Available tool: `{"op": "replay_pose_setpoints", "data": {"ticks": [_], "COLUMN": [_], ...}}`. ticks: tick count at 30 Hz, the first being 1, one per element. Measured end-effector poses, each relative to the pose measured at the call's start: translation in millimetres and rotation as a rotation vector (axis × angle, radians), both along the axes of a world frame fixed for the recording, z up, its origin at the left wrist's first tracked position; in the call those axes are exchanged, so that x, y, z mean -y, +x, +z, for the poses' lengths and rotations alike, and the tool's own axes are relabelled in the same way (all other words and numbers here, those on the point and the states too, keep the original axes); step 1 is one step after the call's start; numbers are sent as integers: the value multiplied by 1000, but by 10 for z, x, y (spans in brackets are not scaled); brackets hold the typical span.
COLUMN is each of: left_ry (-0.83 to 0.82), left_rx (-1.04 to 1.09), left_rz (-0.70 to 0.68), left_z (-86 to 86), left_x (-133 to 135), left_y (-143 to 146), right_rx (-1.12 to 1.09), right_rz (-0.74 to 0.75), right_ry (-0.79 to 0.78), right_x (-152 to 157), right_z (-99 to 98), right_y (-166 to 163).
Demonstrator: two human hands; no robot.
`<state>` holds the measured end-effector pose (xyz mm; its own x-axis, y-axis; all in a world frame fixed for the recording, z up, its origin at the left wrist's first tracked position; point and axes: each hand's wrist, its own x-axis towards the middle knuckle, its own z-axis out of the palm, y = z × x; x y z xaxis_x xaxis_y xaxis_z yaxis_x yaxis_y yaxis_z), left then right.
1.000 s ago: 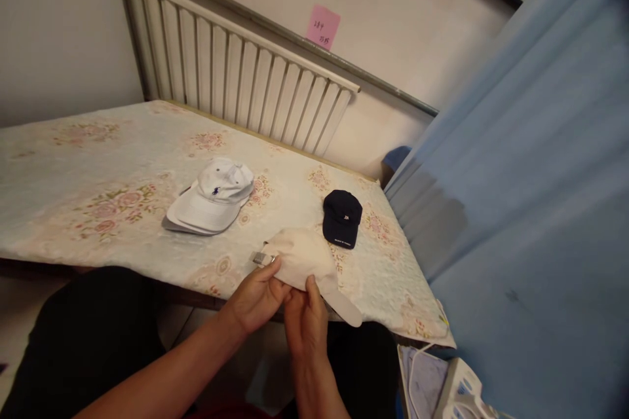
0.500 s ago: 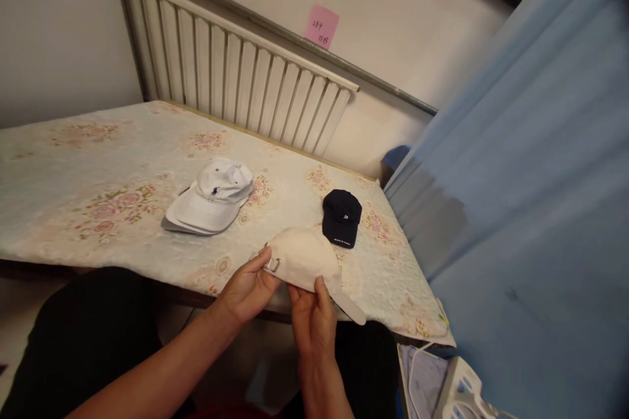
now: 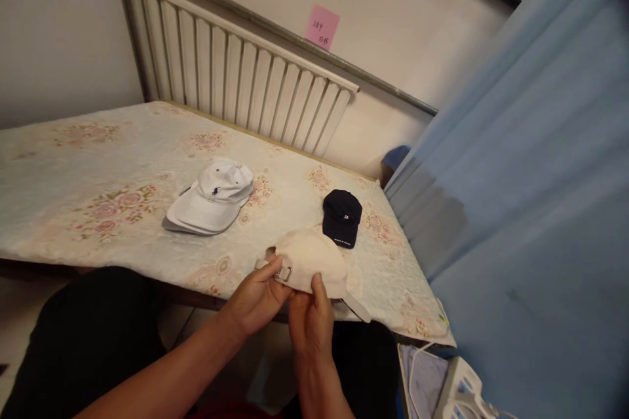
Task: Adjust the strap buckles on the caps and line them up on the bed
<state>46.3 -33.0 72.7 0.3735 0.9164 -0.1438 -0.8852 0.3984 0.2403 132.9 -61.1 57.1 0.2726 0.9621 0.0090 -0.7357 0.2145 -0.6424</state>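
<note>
Floral cloth (image 3: 167,137), pale with pink rose sprays, covers the broad surface in front of us, and behind it a cream radiator (image 3: 230,65) runs along the wall beneath a pink note (image 3: 322,27) with handwriting on it. To our right hangs a blue curtain (image 3: 521,177), and low in that corner we see a white appliance (image 3: 462,389) with a cord, only partly in view. On the cloth to the left rests a white cap (image 3: 216,191) with a small dark emblem; a greyer edge shows under its brim, though we cannot tell whether that is a second cap. Farther right lies a navy cap (image 3: 343,216), brim toward us, its lower left corner overlapped in our view by the beige cap (image 3: 312,258) we hold at the near edge of the cloth, brim pointing down to the right. Our left hand (image 3: 258,298) is closed on its back end, thumb just beside the metal buckle (image 3: 286,273) of the strap. Our right hand (image 3: 311,324) pinches the lower rim, thumb pressed on the outside, fingers underneath and partly hidden.
</note>
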Motion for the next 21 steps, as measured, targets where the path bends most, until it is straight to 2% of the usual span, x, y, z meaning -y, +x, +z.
{"op": "replay_pose_setpoints", "data": {"ticks": [5,15,21], "left_ry": [31,-120,-111], "left_rx": [-47,-15,3], "left_rz": [45,79,115], "left_z": [41,44,93], "left_x": [-41,-132,-222], "left_y": [-64,-118,-161], "right_rx": [-57,-67,-48], "right_rz": [12,-42,-24], "right_ry": [-5,62,60], "right_x": [8,58,-105], "right_z": [60,114,170], "right_y": [24,139,180]}}
